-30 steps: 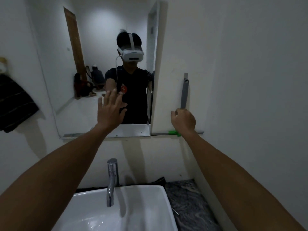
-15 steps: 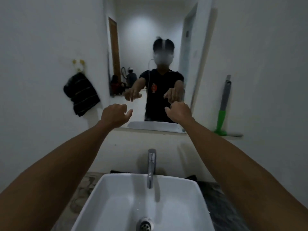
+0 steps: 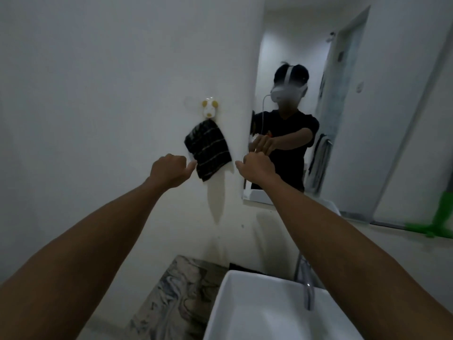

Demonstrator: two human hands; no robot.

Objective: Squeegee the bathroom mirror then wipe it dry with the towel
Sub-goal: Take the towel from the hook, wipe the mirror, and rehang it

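Head view: left hand (image 3: pixel 169 171) and right hand (image 3: pixel 257 168) both raised toward the wall, fingers curled, thumbs out, holding nothing. Dark striped towel (image 3: pixel 208 149) hangs from a wall hook (image 3: pixel 209 108), between the two hands, left thumb just beside its edge. Mirror (image 3: pixel 326 119) to the right. Green squeegee (image 3: pixel 438 223) rests at far right, well apart from the hands. White sink (image 3: pixel 269 310) below.

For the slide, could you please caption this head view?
Both hands, left hand and right hand, reach toward the dark striped towel hanging beside the bathroom mirror.
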